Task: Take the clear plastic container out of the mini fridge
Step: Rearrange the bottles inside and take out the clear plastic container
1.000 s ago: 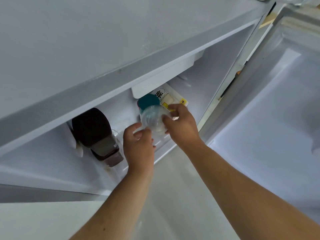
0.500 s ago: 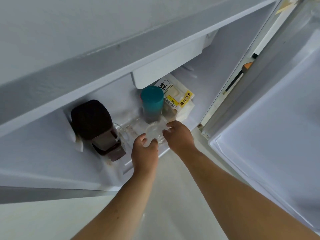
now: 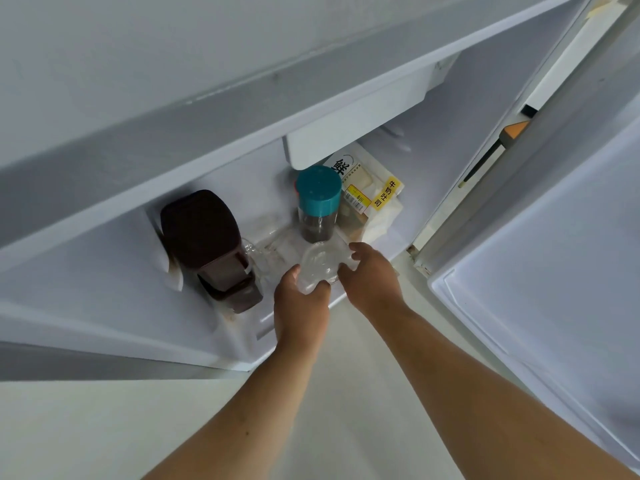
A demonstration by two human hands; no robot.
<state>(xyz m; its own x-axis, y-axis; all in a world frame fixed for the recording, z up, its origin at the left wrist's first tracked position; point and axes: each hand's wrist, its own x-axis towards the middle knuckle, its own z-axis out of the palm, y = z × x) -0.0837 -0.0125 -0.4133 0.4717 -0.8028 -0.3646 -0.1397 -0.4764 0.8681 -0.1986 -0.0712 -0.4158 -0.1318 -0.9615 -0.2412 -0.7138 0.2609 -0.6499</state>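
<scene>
1. Clear plastic container (image 3: 320, 263) sits at the front lip of the mini fridge (image 3: 104, 271) floor, just ahead of the teal-capped jar (image 3: 318, 202).
2. Left hand (image 3: 300, 306) and right hand (image 3: 372, 278) both cup it, fingers pressed against opposite sides.
3. It seems lifted slightly, though its transparency makes that hard to confirm.
4. Draw it straight toward the body, keeping it level and squeezing lightly, since thin plastic likely flexes.
5. Steer clear of the dark brown jug (image 3: 207, 244) at left.

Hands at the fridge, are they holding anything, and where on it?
Yes: the clear container, between both hands. The left hand grips its near left side, the right hand its right side.
</scene>
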